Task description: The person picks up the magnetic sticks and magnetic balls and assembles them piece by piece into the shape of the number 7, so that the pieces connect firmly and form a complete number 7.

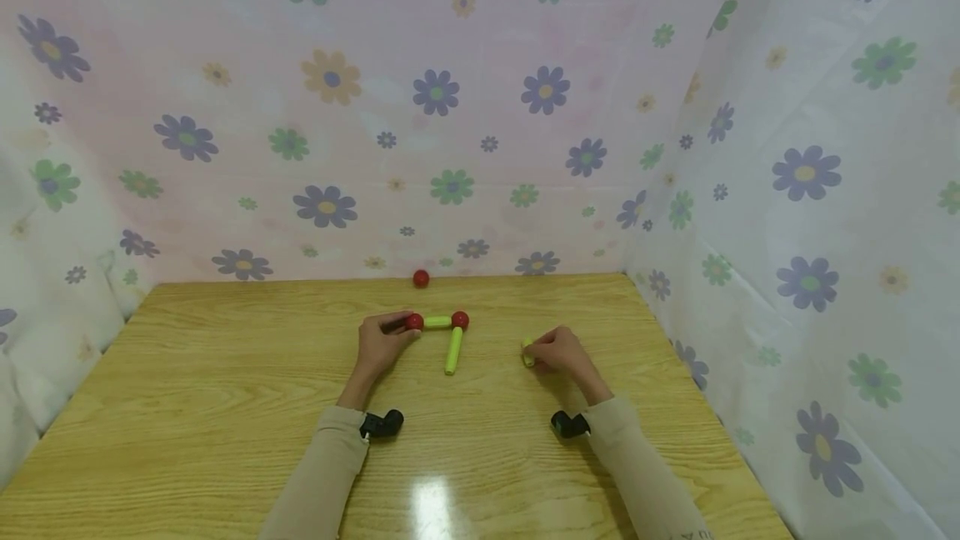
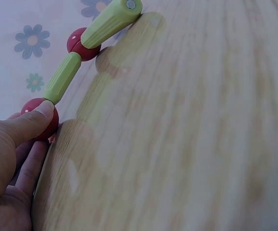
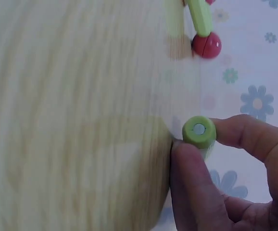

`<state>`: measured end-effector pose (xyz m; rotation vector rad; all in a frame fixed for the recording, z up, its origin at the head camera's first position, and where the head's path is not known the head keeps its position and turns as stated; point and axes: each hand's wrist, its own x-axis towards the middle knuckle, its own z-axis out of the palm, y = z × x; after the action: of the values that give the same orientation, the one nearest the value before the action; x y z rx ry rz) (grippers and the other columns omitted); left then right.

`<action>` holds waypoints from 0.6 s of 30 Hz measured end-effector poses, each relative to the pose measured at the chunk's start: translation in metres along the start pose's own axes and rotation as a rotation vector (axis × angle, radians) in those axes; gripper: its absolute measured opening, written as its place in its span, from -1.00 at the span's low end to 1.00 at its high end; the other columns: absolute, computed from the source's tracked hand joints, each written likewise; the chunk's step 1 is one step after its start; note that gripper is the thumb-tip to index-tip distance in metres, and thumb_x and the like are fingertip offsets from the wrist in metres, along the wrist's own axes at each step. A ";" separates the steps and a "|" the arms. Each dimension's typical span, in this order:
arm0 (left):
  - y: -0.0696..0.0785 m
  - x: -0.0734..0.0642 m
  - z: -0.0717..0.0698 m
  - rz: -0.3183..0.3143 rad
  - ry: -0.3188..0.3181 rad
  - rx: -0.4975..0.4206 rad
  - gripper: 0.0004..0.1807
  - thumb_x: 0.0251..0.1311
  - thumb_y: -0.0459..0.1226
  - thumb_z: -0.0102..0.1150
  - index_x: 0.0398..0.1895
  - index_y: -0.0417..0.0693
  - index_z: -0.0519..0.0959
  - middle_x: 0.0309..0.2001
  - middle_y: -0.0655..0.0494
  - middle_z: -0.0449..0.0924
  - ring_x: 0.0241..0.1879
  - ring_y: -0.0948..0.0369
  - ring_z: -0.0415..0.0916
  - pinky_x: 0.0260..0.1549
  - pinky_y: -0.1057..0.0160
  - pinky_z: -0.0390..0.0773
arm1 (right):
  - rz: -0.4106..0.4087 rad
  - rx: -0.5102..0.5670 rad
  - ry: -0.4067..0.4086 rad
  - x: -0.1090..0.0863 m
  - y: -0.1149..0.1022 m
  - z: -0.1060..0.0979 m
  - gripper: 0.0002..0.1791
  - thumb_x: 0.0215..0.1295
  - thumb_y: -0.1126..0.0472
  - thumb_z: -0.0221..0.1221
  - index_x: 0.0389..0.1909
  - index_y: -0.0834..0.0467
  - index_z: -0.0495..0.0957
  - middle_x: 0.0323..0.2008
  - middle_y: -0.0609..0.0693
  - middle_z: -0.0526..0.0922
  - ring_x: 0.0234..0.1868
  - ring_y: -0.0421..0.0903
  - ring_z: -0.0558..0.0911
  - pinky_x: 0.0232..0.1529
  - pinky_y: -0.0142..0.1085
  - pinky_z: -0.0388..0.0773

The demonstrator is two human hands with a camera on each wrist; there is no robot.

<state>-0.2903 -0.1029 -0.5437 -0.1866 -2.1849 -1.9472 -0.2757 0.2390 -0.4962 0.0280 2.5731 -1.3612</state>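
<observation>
My left hand [image 1: 378, 347] grips a red ball [image 2: 52, 126] between thumb and fingers, at the left end of a joined chain. From that ball a yellow-green magnetic rod [image 1: 437, 322] runs right to a second red ball [image 1: 460, 320]. A longer yellow-green rod [image 1: 453, 352] extends from the second ball toward me, showing a metal disc at its free end in the left wrist view. To the right, apart from the chain, my right hand [image 1: 564, 352] pinches another yellow-green rod [image 3: 199, 131] at the tabletop. Its end, with a round metal disc, faces the right wrist camera.
A loose red ball [image 1: 421, 278] sits at the back edge of the wooden table [image 1: 247, 373], near the flowered backdrop [image 1: 390, 173]. More flowered sheeting [image 1: 750, 273] hangs along the right side. Dark wrist cameras [image 1: 384, 424] stick out from both sleeves.
</observation>
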 end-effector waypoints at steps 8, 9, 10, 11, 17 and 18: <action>0.000 -0.001 -0.001 -0.018 0.004 0.013 -0.57 0.10 -0.52 0.44 0.08 -0.42 0.65 0.07 -0.39 0.64 0.11 -0.20 0.62 0.00 0.29 0.68 | 0.053 0.188 -0.144 0.002 -0.001 0.007 -0.56 0.39 0.29 0.17 0.15 0.55 0.52 -0.04 0.31 0.68 -0.21 -0.09 0.72 -0.16 -0.28 0.74; 0.000 -0.002 -0.001 -0.022 0.003 0.009 -0.57 0.10 -0.52 0.44 0.09 -0.42 0.65 0.08 -0.38 0.64 0.11 -0.20 0.62 0.01 0.30 0.68 | 0.065 0.199 -0.155 0.003 -0.001 0.008 -0.54 0.40 0.29 0.17 0.18 0.55 0.50 -0.05 0.29 0.68 -0.22 -0.11 0.72 -0.17 -0.30 0.74; 0.000 -0.002 -0.001 -0.026 0.002 0.003 -0.57 0.10 -0.52 0.44 0.09 -0.41 0.65 0.08 -0.37 0.64 0.11 -0.19 0.62 0.01 0.30 0.68 | 0.074 0.212 -0.169 0.003 -0.001 0.008 -0.52 0.42 0.29 0.15 0.21 0.56 0.47 -0.05 0.29 0.68 -0.23 -0.12 0.72 -0.18 -0.32 0.74; 0.000 -0.002 -0.001 -0.028 0.001 0.003 -0.57 0.10 -0.52 0.44 0.09 -0.41 0.66 0.08 -0.37 0.64 0.12 -0.18 0.62 0.01 0.31 0.68 | 0.084 0.225 -0.178 0.003 -0.001 0.008 -0.51 0.42 0.29 0.15 0.23 0.55 0.45 -0.07 0.28 0.69 -0.25 -0.13 0.72 -0.20 -0.34 0.73; 0.002 -0.001 -0.001 -0.021 -0.003 -0.001 -0.56 0.10 -0.50 0.45 0.10 -0.39 0.66 0.09 -0.36 0.64 0.12 -0.17 0.62 0.00 0.31 0.68 | 0.100 0.301 -0.211 0.001 -0.003 0.021 -0.53 0.41 0.29 0.18 0.22 0.51 0.49 -0.19 0.17 0.74 -0.31 -0.18 0.74 -0.26 -0.42 0.72; 0.002 -0.001 -0.001 -0.018 -0.004 0.002 -0.56 0.10 -0.50 0.45 0.10 -0.39 0.65 0.09 -0.37 0.64 0.12 -0.17 0.62 0.00 0.31 0.68 | 0.093 0.305 -0.216 0.000 -0.003 0.024 -0.54 0.41 0.29 0.19 0.20 0.52 0.50 -0.20 0.16 0.74 -0.31 -0.19 0.74 -0.26 -0.41 0.72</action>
<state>-0.2891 -0.1039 -0.5417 -0.1717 -2.1983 -1.9555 -0.2718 0.2171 -0.5067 0.0486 2.1458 -1.6105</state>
